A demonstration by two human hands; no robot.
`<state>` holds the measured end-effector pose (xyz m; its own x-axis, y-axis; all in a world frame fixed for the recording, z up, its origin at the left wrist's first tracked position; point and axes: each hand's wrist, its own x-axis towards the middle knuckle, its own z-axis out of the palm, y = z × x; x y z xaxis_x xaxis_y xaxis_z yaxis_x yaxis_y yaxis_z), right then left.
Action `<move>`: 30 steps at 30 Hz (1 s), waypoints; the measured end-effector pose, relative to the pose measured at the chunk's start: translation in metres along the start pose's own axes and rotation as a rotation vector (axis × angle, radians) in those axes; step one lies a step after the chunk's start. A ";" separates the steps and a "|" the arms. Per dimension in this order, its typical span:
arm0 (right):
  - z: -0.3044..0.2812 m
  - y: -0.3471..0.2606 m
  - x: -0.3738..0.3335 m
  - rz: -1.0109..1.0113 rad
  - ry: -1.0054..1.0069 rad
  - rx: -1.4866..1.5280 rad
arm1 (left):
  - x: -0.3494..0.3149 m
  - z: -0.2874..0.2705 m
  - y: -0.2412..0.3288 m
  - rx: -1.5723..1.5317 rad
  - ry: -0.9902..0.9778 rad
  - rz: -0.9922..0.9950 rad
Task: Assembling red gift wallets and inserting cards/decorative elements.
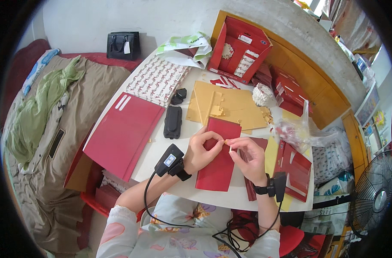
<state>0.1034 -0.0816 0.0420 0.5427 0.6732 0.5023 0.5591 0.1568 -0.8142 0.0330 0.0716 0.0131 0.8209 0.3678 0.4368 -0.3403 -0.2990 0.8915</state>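
Note:
Over a folded red card sheet (pixel 215 174) on the white table, my two hands meet fingertip to fingertip. My left hand (pixel 199 150) is closed in a pinch, its wrist resting by the sheet's left edge. What it grips is too small to name, though a tiny tan bit shows where the fingertips meet. Between thumb and fingers, my right hand (pixel 250 158) pinches a small white strip (pixel 230 149). Beyond the sheet lies yellow-brown backing paper (pixel 243 105) with torn scraps on it. More dark red card (pixel 259 144) lies partly under my right hand.
Large red sheets (pixel 122 133) and a patterned white stack (pixel 157 81) lie left, beside a black case (pixel 173 122). A red display box (pixel 239 49) stands at the back. Right are a white string ball (pixel 262 94), clear plastic bag (pixel 305 129), red cut-out boxes (pixel 294 170) and fan (pixel 374 195).

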 end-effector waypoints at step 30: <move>-0.105 0.058 0.043 0.245 0.342 -0.228 | 0.003 0.003 -0.006 -0.268 0.131 -0.127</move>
<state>0.2249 -0.1197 0.0469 0.8296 0.3877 0.4018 0.4913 -0.1650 -0.8552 0.0387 0.0722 0.0084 0.8043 0.5031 0.3163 -0.3621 -0.0070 0.9321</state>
